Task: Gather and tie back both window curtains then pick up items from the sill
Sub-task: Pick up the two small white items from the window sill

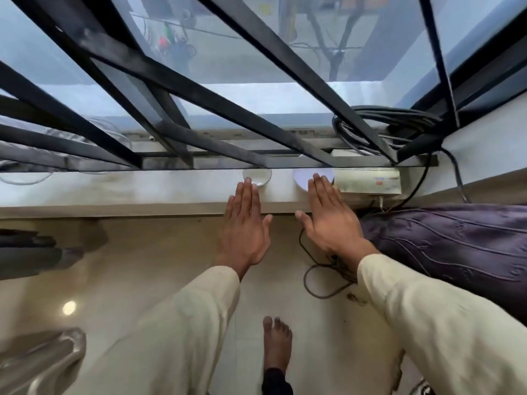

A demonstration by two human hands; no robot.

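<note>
Two flat palms with straight fingers, holding nothing, reach over the sill (142, 189): the left hand (245, 223) has fingertips at a clear round disc (258, 175), the right hand (328, 218) at a white round disc (302, 178) beside a white box (368, 182). A purple curtain (456, 246) hangs bunched at the right.

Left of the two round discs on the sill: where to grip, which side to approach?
Pinch the left disc at its near rim, coming from the room side across the sill. It lies flat and low, and the window bars overhang its far edge, so reaching from above looks blocked.
</note>
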